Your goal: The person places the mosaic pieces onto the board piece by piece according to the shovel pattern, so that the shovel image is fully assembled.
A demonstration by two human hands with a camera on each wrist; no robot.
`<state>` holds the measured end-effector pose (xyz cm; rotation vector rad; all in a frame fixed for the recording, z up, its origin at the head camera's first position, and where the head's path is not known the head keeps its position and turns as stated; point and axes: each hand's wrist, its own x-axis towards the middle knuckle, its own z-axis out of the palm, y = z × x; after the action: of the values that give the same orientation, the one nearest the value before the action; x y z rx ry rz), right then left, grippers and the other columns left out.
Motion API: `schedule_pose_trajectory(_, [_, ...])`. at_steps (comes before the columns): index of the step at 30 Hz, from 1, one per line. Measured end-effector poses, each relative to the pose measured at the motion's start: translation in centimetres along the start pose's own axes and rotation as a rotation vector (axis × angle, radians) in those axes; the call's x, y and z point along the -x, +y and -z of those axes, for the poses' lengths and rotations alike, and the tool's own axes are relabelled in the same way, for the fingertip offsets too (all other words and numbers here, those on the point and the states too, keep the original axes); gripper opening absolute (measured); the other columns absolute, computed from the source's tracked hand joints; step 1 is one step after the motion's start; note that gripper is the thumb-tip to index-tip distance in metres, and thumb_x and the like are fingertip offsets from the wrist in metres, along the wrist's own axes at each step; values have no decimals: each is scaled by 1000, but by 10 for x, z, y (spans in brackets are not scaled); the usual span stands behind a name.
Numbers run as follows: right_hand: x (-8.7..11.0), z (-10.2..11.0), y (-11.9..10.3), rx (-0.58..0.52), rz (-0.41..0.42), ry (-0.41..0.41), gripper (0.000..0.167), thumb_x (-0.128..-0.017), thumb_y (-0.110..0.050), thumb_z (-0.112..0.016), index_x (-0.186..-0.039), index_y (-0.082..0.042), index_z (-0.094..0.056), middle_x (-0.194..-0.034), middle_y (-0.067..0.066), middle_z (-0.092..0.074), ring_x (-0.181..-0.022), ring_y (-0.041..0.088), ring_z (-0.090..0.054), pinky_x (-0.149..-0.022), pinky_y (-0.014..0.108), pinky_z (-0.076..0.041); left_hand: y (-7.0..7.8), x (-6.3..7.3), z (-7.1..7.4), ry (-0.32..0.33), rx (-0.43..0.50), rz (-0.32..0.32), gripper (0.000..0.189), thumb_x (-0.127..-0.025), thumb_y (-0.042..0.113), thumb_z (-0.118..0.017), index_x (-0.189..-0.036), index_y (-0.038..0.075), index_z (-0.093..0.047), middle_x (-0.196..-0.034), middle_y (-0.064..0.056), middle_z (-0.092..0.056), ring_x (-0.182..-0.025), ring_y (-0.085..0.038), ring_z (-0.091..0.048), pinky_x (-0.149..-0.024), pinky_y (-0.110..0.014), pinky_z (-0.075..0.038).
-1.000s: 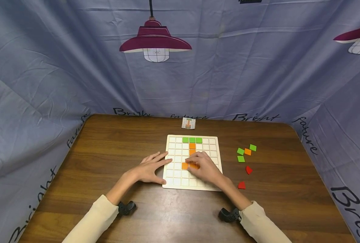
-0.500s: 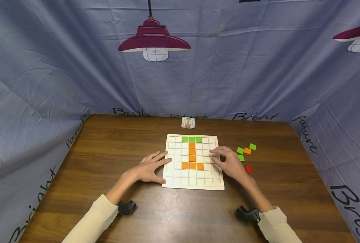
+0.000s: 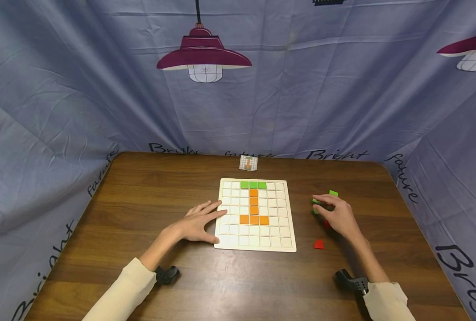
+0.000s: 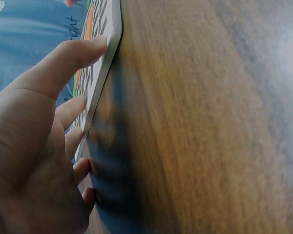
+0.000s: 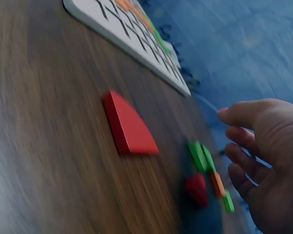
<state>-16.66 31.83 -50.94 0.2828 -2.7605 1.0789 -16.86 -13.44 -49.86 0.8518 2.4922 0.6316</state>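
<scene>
Toward the right edge of the table point(image 3: 390, 214), your right hand point(image 3: 338, 216) hung over loose pieces. Its grip held nothing, with a gap between thumb and fingers. Around it lay green tiles point(image 5: 197, 157), one orange tile point(image 5: 217, 184) and a red piece point(image 5: 197, 190). A second red piece point(image 5: 129, 126) lay just right of the near right corner of the board point(image 3: 275, 221). That board sat mid-table, with some tiles set in its squares. Your left hand point(image 3: 197, 223) spread its fingers at the board's left edge, thumb on the near left corner, grip wide and holding nothing.

You might have pinched two tiles at once, because the green ones lay so close together. A thin tile could have slid off on the smooth wood. If your left thumb pushed too hard, the board might have moved and shaken tiles loose.

Behind the far edge, the cloth point(image 3: 258, 111) said "Bright" and "fature" in black. The card point(image 3: 248, 163) by that edge showed a coloured grid, too small for reading words. No brand could be read.
</scene>
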Motion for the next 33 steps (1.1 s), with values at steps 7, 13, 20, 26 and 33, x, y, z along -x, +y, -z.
schedule_pose_trajectory(7, [1, 14, 25, -48, -55, 40, 35, -91, -14, -75, -124, -1, -70, -122, 19, -65, -97, 7, -58, -76, 12, -42, 0, 0, 0, -2, 1, 6, 88, -82, 49, -77, -156, 22, -38, -166, -3, -15, -150, -36, -9, -111, -68, -13])
schedule_pose_trajectory(13, [4, 19, 40, -62, -115, 29, 37, -92, -18, -75, -124, -1, -70, -123, 19, -64, -97, 5, -55, -80, 17, -41, 1, 1, 0, -1, 10, 2, 88, -82, 48, -77, -156, 22, -38, -166, -3, -15, -150, -36, -9, -111, -67, -12])
schedule_pose_trajectory(20, [2, 18, 43, -11, -113, 36, 35, -91, -16, -75, -122, -1, -71, -122, 19, -64, -93, 7, -54, -75, 18, -41, 1, 1, 0, -2, 7, -1, 88, -82, 48, -77, -156, 22, -37, -166, -3, -14, -150, -35, -8, -111, -68, -12])
schedule_pose_trajectory(26, [-1, 16, 44, 49, -132, 18, 37, -90, -12, -75, -125, 0, -69, -124, 21, -62, -97, 25, -57, -78, 30, -43, 1, 1, 0, -2, 5, -2, 88, -83, 50, -76, -156, 22, -37, -166, -3, -14, -150, -36, -8, -111, -66, -12])
schedule_pose_trajectory(33, [-4, 15, 46, 61, -139, -7, 38, -90, -13, -75, -124, 2, -68, -123, 23, -61, -97, 31, -57, -78, 41, -43, 0, 0, -1, -3, 6, 1, 88, -83, 49, -76, -157, 22, -37, -166, -2, -13, -150, -35, -7, -112, -67, -11])
